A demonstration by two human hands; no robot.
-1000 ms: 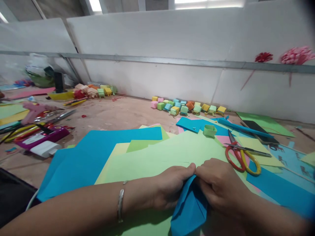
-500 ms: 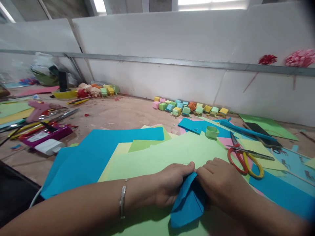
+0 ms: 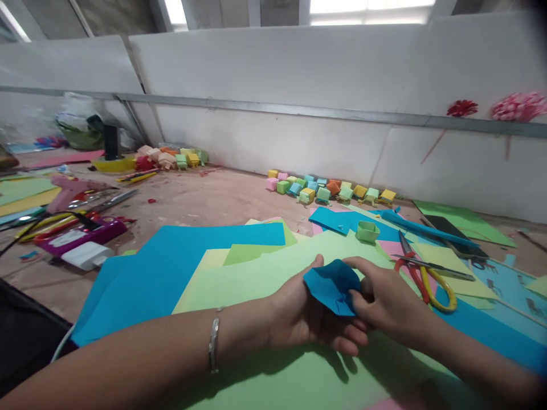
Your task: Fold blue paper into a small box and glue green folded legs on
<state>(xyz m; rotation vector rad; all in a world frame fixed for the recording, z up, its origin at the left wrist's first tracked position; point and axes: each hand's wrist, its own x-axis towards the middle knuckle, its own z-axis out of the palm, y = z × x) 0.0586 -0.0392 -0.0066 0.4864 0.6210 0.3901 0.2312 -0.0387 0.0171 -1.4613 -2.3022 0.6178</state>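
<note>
Opening out beneath the work, the fingers of the bare left hand (image 3: pixel 301 322), silver bangle at its wrist, make a loose cradle in the head view. On that palm lies the small folded piece of bright blue paper (image 3: pixel 329 285), tilted and cupped, its creased face showing. The left thumb stands up beside its left edge. The bare right hand (image 3: pixel 387 296) pinches the right edge between thumb and forefinger; how its remaining fingers sit is hard to tell.

Half a second ago both hands gripped the paper's top edge with the thumbs nearly meeting, and it hung below them. Now it has been lifted and turned, and the left grip has relaxed into a support. I judge that the piece is in mid-handling, with the right hand doing the finer work.

Under the hands spreads a large pale green paper sheet (image 3: pixel 252 276), with a wide bright blue sheet (image 3: pixel 166 267) to its left. Beyond the right hand lie scissors with one red and one yellow handle (image 3: pixel 424 276); near them stands a small open green paper box (image 3: pixel 368 232). All of these have stayed put.
</note>
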